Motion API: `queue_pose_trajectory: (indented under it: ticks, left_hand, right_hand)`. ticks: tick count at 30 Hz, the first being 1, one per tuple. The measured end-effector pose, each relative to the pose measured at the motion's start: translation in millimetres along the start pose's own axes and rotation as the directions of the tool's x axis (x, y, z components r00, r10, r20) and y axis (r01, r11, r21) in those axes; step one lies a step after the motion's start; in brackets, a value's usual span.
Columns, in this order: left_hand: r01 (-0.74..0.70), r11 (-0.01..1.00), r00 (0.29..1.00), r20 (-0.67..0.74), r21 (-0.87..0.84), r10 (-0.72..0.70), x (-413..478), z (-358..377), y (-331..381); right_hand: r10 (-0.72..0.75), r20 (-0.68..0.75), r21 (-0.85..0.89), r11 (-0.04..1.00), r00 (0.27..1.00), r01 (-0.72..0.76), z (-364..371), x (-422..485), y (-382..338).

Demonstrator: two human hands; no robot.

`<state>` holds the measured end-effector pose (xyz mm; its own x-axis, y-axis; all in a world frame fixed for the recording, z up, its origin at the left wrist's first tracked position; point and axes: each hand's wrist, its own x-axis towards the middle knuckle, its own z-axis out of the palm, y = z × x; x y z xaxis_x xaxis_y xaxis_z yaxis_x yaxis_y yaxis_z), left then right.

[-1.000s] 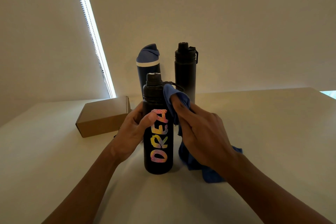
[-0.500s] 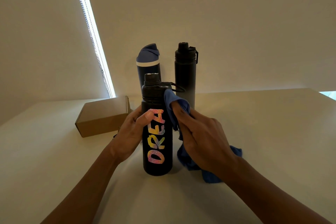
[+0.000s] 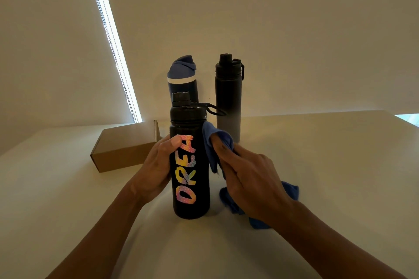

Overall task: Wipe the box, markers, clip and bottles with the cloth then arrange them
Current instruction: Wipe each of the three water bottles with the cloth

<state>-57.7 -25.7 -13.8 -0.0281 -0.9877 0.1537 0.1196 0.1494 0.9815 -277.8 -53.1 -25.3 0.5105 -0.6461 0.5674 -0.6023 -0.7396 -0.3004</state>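
cloth (image 3: 217, 142) in right hand (image 3: 251, 179) against bottle (image 3: 190, 179)

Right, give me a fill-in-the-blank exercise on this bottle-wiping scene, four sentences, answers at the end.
1. The left hand grips the black bottle lettered ____.
2. The right hand presses a ____ cloth against that bottle's side.
3. Behind it stand ____ more bottles, one with a blue lid, one all dark.
4. The cardboard box lies on the table to the ____ of the lettered bottle.

Missing words: DREA; blue; two; left
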Motion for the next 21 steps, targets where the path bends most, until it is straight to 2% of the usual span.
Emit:
queue_pose_trajectory:
  ticks: [7, 10, 11, 13, 16, 17, 21]
  left_hand:
    - [-0.039, 0.997, 0.999, -0.022, -0.061, 0.038, 3.4, 4.6, -3.3]
    - [-0.055, 0.997, 0.998, -0.026, -0.055, 0.053, 3.5, 5.6, -1.7]
    - [-0.053, 0.997, 0.998, -0.034, -0.050, 0.051, 3.4, 4.9, -1.6]
    - [-0.030, 0.999, 0.999, -0.036, -0.042, 0.028, 2.7, 4.7, -0.3]
    - [-0.024, 1.000, 0.999, -0.034, -0.019, 0.023, 2.1, 4.7, -1.4]
    - [-0.023, 1.000, 0.999, -0.033, -0.019, 0.022, 2.6, 4.1, -2.3]
    - [-0.033, 0.999, 0.999, -0.034, 0.004, 0.033, 3.0, 5.7, 2.1]
  right_hand:
    - [0.053, -0.019, 0.079, 0.996, 0.998, -0.051, -0.9, 15.2, -1.7]
    - [0.134, 0.155, 0.094, 0.984, 0.979, -0.150, -0.5, 11.3, -1.1]
    - [0.117, 0.144, 0.067, 0.990, 0.983, -0.128, -0.2, 8.2, -0.2]
    - [0.052, 0.019, 0.040, 0.998, 0.998, -0.053, -3.4, 1.8, -2.2]
    - [0.003, -0.168, 0.085, 0.996, 0.986, 0.011, -6.7, 2.3, -1.3]
    - [0.019, -0.162, 0.097, 0.995, 0.987, -0.003, -8.1, 5.6, -2.8]
    - [0.119, 0.079, 0.041, 0.992, 0.990, -0.122, -5.8, 9.6, -3.0]
